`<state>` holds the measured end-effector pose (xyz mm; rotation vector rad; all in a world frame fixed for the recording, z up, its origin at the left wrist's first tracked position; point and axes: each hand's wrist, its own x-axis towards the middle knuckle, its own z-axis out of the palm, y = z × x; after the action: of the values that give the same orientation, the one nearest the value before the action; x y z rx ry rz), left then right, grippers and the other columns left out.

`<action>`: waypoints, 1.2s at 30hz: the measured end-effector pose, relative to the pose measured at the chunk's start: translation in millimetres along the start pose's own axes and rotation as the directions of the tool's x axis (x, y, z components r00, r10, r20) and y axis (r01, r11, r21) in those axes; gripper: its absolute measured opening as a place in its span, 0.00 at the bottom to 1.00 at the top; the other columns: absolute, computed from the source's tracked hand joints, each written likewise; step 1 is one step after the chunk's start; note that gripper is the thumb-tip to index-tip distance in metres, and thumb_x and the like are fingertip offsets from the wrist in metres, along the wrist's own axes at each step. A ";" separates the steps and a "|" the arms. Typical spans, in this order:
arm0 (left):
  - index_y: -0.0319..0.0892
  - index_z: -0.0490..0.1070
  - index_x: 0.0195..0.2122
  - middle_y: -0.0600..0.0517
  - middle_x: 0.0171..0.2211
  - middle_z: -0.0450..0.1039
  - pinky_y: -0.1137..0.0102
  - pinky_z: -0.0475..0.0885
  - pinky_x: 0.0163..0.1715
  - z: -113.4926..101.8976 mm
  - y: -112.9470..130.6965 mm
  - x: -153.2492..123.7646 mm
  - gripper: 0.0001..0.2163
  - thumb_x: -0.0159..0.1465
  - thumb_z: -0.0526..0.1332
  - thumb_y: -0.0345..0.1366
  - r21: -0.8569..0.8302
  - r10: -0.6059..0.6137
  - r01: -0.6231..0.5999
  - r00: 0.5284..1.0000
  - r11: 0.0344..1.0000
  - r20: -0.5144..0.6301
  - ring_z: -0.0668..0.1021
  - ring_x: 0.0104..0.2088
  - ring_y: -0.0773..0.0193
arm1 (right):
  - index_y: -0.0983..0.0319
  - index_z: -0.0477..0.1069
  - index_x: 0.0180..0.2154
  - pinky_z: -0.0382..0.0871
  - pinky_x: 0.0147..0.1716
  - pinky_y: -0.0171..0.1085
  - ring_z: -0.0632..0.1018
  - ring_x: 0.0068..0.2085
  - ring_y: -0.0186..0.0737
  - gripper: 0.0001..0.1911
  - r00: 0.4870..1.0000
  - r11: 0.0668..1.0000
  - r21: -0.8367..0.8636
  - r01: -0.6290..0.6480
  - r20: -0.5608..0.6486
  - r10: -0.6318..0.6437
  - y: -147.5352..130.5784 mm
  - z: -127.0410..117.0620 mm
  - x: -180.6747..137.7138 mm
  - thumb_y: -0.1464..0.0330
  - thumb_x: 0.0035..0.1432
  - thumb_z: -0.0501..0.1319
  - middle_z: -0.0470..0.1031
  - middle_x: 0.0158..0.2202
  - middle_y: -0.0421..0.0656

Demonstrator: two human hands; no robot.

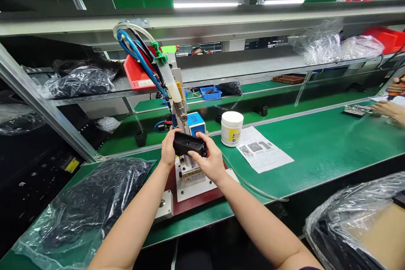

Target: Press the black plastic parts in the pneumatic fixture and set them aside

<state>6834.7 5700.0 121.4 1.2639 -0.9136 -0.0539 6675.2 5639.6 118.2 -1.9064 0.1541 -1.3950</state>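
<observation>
Between my two hands is a black plastic housing (189,144), hollow and elongated, held up in front of a bench-top dispensing machine. My left hand (168,148) grips its left end, and my right hand (209,156) is closed around its right end with the thumb along the near edge. Behind the housing, the machine carries a white syringe barrel (171,82) with a green cap and blue hoses. Its base plate (185,194) bears a yellow warning label and stands on a dark red board. The housing hides part of the machine's middle.
A white tub (232,128) stands right of the machine, beside a printed sheet (264,149). A clear bag of black parts (101,198) lies on the left. A shelf (221,67) crosses above. At far right, another person's hands (390,107) work near a circuit board (357,110).
</observation>
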 end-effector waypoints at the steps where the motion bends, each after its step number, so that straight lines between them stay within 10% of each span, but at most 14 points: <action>1: 0.41 0.74 0.39 0.49 0.39 0.74 0.69 0.67 0.40 1.4 -1.2 0.9 0.19 0.64 0.49 0.47 0.017 0.015 -0.014 1.000 1.000 -0.019 0.74 0.40 0.59 | 0.58 0.66 0.55 0.69 0.55 0.45 0.74 0.54 0.46 0.26 1.000 1.000 -0.023 0.017 -0.010 -0.017 -1.7 0.4 1.2 0.61 0.56 0.66 0.73 0.53 0.49; 8: 0.40 0.73 0.35 0.48 0.37 0.74 0.68 0.68 0.39 3.3 4.9 1.5 0.19 0.63 0.50 0.49 0.026 0.029 -0.028 0.998 0.999 -0.056 0.74 0.39 0.59 | 0.59 0.69 0.53 0.68 0.57 0.46 0.74 0.54 0.45 0.23 1.000 0.999 -0.035 0.028 0.002 -0.028 0.1 -2.8 3.8 0.61 0.56 0.65 0.73 0.53 0.49; 13: 0.42 0.70 0.49 0.47 0.42 0.76 0.67 0.73 0.34 -9.2 2.1 -8.0 0.29 0.59 0.55 0.62 -0.337 -0.288 0.341 0.937 0.877 0.199 0.77 0.39 0.58 | 0.61 0.60 0.61 0.73 0.51 0.47 0.76 0.52 0.48 0.38 0.980 0.984 0.030 -0.176 0.104 0.172 7.2 -7.5 -2.8 0.59 0.52 0.68 0.73 0.54 0.51; 17: 0.39 0.73 0.42 0.45 0.40 0.78 0.67 0.75 0.35 -9.2 -8.6 -11.0 0.30 0.54 0.61 0.63 -0.479 -0.385 0.453 0.892 0.752 0.238 0.79 0.39 0.57 | 0.62 0.66 0.53 0.76 0.45 0.45 0.79 0.46 0.46 0.30 0.951 0.941 0.134 -0.310 0.049 0.306 7.9 -1.2 -6.6 0.59 0.51 0.69 0.77 0.47 0.49; 36: 0.39 0.70 0.47 0.44 0.41 0.77 0.65 0.72 0.42 -35.4 -2.1 0.4 0.27 0.50 0.73 0.48 -0.419 -0.177 0.424 0.841 0.803 0.512 0.78 0.41 0.56 | 0.60 0.67 0.52 0.74 0.48 0.45 0.78 0.45 0.45 0.29 0.962 0.967 0.027 -0.255 0.106 0.251 0.3 -9.3 9.0 0.59 0.50 0.69 0.77 0.47 0.47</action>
<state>6857.5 5727.0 119.5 0.8784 -0.9847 -0.8434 6670.9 5630.2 125.9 -1.8470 0.3065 -1.1203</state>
